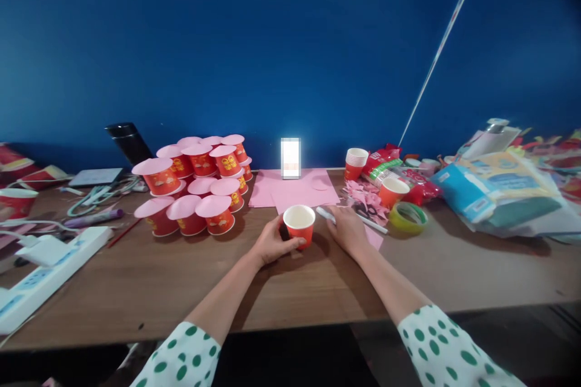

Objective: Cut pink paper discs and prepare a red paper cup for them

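Observation:
My left hand (272, 243) is wrapped round a red paper cup (301, 234) with a white inside, upright at the table's middle. Just right of it, my right hand (348, 231) is low over the table, fingers curled. A white pen-like stick (325, 213) pokes out between its thumb and fingers. Beyond the wrist side, a white rod (376, 226) shows; whether it is the same piece is hidden. Pink paper sheets (299, 192) lie behind the cup. To the left, several red cups stand upside down in two tiers, topped with pink paper discs (214, 206).
At right are stacked cups (356, 160), pink paper scraps (363, 195), another cup (393, 192), a yellow-green tape roll (407, 217) and a blue-white package (490, 187). A power strip (59, 278), cables and a black bottle (129, 142) occupy the left. A bright screen (291, 158) stands against the blue partition.

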A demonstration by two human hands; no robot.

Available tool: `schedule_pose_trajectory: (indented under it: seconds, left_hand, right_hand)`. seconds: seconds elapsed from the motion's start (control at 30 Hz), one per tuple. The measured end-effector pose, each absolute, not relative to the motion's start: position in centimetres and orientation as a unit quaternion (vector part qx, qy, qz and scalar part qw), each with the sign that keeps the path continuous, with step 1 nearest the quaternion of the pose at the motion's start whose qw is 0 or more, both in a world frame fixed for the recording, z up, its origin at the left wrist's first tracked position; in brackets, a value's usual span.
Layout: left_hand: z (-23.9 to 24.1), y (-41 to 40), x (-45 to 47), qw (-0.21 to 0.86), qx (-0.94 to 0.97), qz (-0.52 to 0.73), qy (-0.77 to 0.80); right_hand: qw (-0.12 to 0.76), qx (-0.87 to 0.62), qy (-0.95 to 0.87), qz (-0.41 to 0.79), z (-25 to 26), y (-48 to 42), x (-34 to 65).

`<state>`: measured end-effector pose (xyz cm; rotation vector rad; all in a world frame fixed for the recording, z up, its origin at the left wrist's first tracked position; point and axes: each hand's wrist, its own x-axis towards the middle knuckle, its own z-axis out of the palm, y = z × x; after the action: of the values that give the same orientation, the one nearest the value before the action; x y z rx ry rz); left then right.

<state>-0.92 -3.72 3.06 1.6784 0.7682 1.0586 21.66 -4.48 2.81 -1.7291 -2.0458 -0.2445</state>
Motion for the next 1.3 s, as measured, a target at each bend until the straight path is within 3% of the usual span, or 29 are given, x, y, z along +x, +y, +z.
schedule_pose_trajectory:
  seconds: [0.17, 0.37, 0.67, 1.0, 1.3]
  left_hand:
    - [3.2, -3.2, -1.3, 0.49, 0.614, 0.494, 0.372]
    - [3.2, -2.1, -1.8, 0.47, 0.536, 0.579, 0.396]
    - [3.5, -2.1, -2.2, 0.493, 0.485, 0.595, 0.41]
    - [3.2, -1.7, -2.6, 0.615, 0.369, 0.614, 0.329]
    - [3.5, -2.0, -2.9, 0.656, 0.358, 0.586, 0.313]
  right_hand:
    - [0.25, -0.613, -0.745, -0.077, 2.3, -4.6, 22.3]
    - [0.347, -0.6, -0.718, -0.066, 1.7, -4.0, 22.9]
    - [0.438, -0.581, -0.686, -0.023, 1.6, -3.5, 22.9]
    - [0.439, -0.599, -0.67, -0.022, 1.6, -3.7, 22.6]
    - [0.366, -0.624, -0.688, -0.055, 1.7, -4.0, 22.6]
